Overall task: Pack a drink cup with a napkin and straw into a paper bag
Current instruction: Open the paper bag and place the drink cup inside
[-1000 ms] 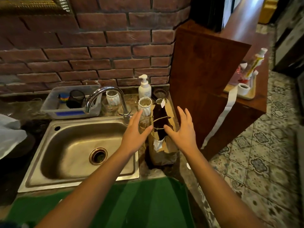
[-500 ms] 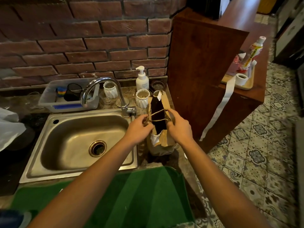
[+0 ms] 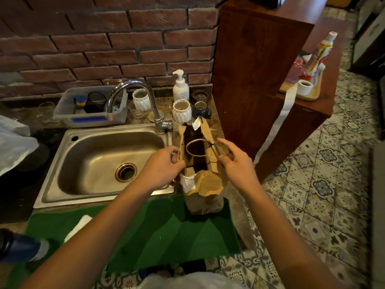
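A brown paper bag (image 3: 205, 197) stands upright on the counter just right of the sink, its mouth open and dark inside. Torn top flaps carry white tape pieces. Its twine handles (image 3: 195, 149) arch across the opening. My left hand (image 3: 161, 170) pinches the bag's left rim. My right hand (image 3: 237, 161) pinches the right rim by the twine, index finger stretched over the mouth. What lies inside the bag is hidden. No drink cup, napkin or straw can be told in view.
A steel sink (image 3: 100, 163) with a curved tap (image 3: 135, 97) lies to the left. Behind the bag stand white ribbed cups (image 3: 181, 110), a soap pump bottle (image 3: 180, 86) and a grey plastic tub (image 3: 91, 115). A wooden cabinet (image 3: 256, 80) rises on the right. A green mat (image 3: 158, 232) covers the floor.
Both hands closed in from open beside the bag to gripping its rims. They now hold the mouth wider apart, and the view has shifted closer and lower.
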